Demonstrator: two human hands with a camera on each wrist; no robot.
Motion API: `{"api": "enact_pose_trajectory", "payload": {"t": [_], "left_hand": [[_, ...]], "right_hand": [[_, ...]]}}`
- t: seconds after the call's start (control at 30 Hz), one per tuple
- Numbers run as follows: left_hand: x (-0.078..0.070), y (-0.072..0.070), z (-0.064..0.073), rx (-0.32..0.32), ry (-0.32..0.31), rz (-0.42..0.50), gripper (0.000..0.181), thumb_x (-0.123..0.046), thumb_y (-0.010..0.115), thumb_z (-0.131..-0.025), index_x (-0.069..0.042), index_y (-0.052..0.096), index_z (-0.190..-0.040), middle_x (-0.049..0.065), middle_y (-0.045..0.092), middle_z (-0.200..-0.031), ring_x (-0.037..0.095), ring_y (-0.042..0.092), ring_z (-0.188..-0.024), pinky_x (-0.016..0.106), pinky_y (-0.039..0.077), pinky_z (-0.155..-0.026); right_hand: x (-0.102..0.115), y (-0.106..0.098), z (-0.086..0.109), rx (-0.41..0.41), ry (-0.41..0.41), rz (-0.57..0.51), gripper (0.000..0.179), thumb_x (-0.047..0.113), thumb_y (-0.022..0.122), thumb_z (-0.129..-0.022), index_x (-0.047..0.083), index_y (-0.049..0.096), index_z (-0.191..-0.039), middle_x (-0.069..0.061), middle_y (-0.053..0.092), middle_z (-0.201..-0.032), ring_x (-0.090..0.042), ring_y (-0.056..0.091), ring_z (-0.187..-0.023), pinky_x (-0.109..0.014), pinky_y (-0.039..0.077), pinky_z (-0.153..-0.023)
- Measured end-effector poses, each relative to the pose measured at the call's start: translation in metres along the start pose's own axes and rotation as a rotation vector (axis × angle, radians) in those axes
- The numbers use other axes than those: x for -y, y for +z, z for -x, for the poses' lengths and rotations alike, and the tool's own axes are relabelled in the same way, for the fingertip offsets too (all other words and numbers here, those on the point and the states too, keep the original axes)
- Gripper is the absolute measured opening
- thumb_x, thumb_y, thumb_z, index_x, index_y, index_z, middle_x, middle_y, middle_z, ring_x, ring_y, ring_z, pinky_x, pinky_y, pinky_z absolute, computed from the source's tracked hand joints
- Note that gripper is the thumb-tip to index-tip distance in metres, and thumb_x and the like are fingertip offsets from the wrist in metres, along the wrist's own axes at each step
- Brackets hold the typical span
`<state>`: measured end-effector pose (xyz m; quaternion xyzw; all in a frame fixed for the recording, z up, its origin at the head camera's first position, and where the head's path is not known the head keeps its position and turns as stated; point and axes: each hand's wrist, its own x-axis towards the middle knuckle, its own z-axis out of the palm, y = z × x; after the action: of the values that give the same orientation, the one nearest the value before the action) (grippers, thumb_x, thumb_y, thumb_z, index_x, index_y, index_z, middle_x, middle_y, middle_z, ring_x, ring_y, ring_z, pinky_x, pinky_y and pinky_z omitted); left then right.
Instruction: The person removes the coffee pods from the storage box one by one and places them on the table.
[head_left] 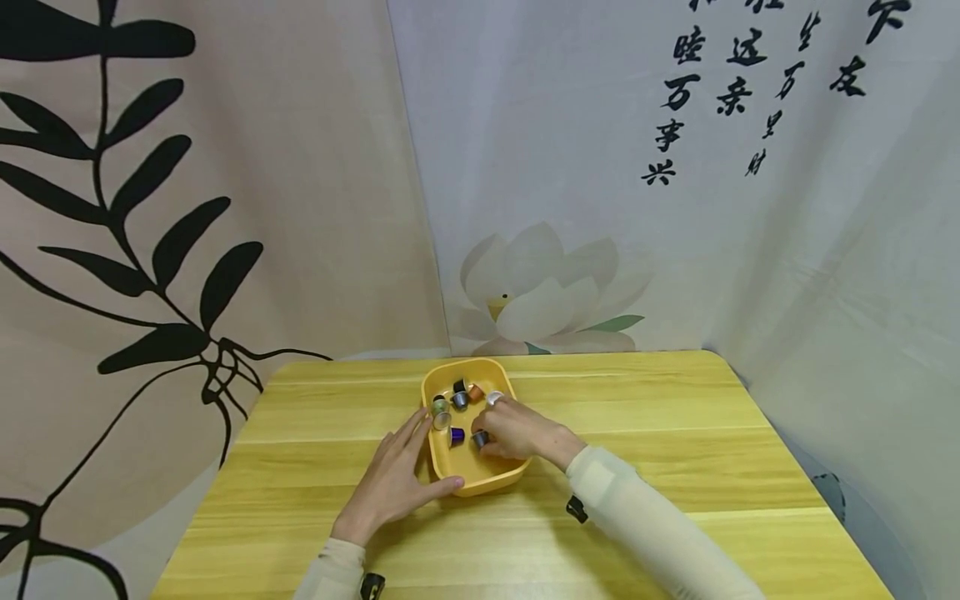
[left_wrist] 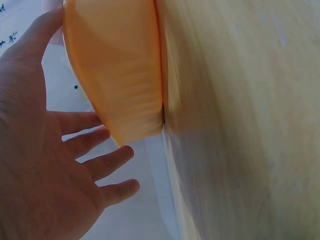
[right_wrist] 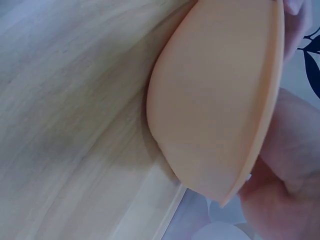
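A yellow tray (head_left: pixel 491 483) with rounded corners stands on the table and holds several small coffee capsules. My left hand (head_left: pixel 397 479) has its fingers spread along the tray's left side, thumb on the near rim; the left wrist view shows the fingertips at the edge. Reaching in over the right rim, my right hand (head_left: pixel 513 429) pinches a dark grey capsule (head_left: pixel 480 438). A purple capsule (head_left: pixel 457 436) lies to its left. Farther back are a silver-blue capsule (head_left: pixel 460 401), a brown capsule (head_left: pixel 476 392) and, beside my right hand, a white capsule (head_left: pixel 493 397). The right wrist view hides the fingertips behind the tray wall.
The tray stands toward the far edge of the wooden table (head_left: pixel 645 433). Behind it hangs a cloth backdrop (head_left: pixel 330 208) printed with dark leaves, a lotus and black characters. Both sleeves are light-coloured, and a small black device (head_left: pixel 576 509) sits at the right wrist.
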<state>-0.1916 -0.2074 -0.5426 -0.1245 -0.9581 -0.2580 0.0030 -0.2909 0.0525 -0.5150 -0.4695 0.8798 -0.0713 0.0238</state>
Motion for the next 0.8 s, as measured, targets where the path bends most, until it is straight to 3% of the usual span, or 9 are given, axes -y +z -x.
{"api": "enact_pose_trajectory", "payload": {"t": [0.13, 0.3, 0.47, 0.8], "left_hand": [[0.0, 0.0, 0.0, 0.002, -0.004, 0.0, 0.129, -0.089, 0.074, -0.088, -0.01, 0.029, -0.18, 0.012, 0.019, -0.191, 0.05, 0.033, -0.171, 0.068, 0.022, -0.143], [0.0, 0.0, -0.001, 0.005, 0.0, -0.002, 0.129, -0.09, 0.074, -0.088, -0.01, 0.029, -0.18, 0.012, 0.019, -0.191, 0.051, 0.033, -0.171, 0.069, 0.022, -0.143], [0.0, 0.0, 0.0, 0.006, 0.0, 0.0, 0.13, -0.09, 0.073, -0.088, -0.01, 0.029, -0.18, 0.012, 0.019, -0.191, 0.052, 0.034, -0.17, 0.07, 0.023, -0.143], [0.0, 0.0, 0.0, -0.002, -0.007, 0.015, 0.126, -0.082, 0.08, -0.089, -0.011, 0.029, -0.18, 0.014, 0.022, -0.191, 0.054, 0.035, -0.169, 0.071, 0.023, -0.142]], "right_hand": [[0.001, -0.004, 0.001, -0.025, -0.022, -0.047, 0.017, 0.024, 0.091, -0.099, 0.014, 0.086, -0.112, 0.004, 0.085, -0.102, -0.007, 0.065, -0.087, -0.023, 0.06, -0.086], [0.002, -0.008, 0.007, -0.044, -0.009, -0.125, 0.018, 0.02, 0.089, -0.1, 0.012, 0.086, -0.116, 0.001, 0.087, -0.113, -0.015, 0.079, -0.102, -0.027, 0.067, -0.093], [0.002, -0.012, 0.015, -0.07, 0.016, -0.219, 0.021, 0.017, 0.085, -0.103, 0.011, 0.083, -0.123, 0.0, 0.085, -0.12, -0.019, 0.078, -0.113, -0.032, 0.066, -0.102], [-0.001, -0.027, 0.03, -0.183, 0.03, -0.369, 0.029, 0.013, 0.08, -0.106, 0.004, 0.077, -0.134, -0.008, 0.082, -0.126, -0.023, 0.079, -0.114, -0.044, 0.069, -0.103]]}}
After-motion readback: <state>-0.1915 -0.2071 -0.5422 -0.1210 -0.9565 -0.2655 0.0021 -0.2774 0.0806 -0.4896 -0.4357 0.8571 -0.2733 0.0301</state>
